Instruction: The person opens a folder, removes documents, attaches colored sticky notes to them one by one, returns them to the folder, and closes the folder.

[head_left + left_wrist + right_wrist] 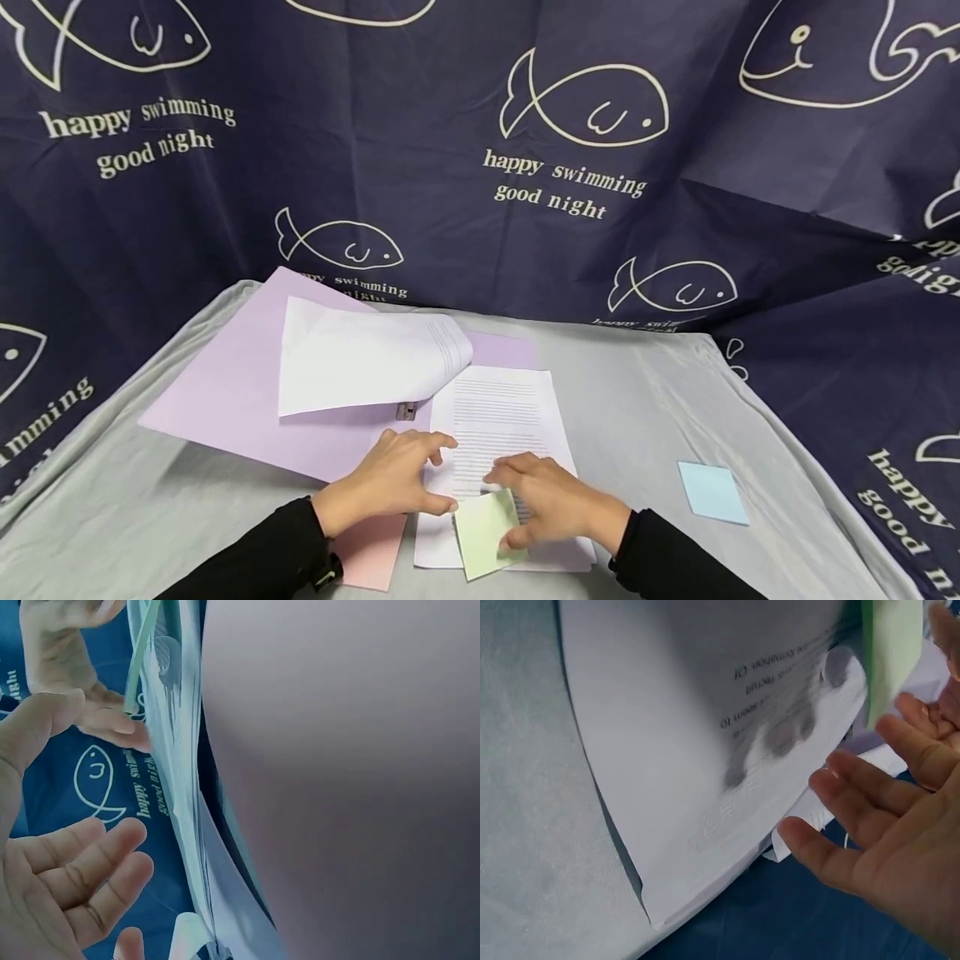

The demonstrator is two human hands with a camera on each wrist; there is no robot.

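A pale green sticky note [480, 537] lies over the lower part of a printed white sheet [502, 408], one edge lifted off the paper. My left hand [393, 475] hovers at the sheet's left side with fingers spread, thumb tip right at the note's upper left corner. From the other side my right hand [558, 504] reaches over the note, its thumb overlapping the note's right part and its fingers above the print. In the right wrist view the fingers [855, 802] are loosely extended, and the note [896, 656] stands nearly edge-on beyond them.
An open lilac folder [232, 392] spreads behind and left, with a curled-back white sheet [360, 358] and a small metal clip [407, 411]. A pink sheet [375, 550] shows under my left wrist. A blue sticky note [712, 493] lies right on the grey cloth [637, 408].
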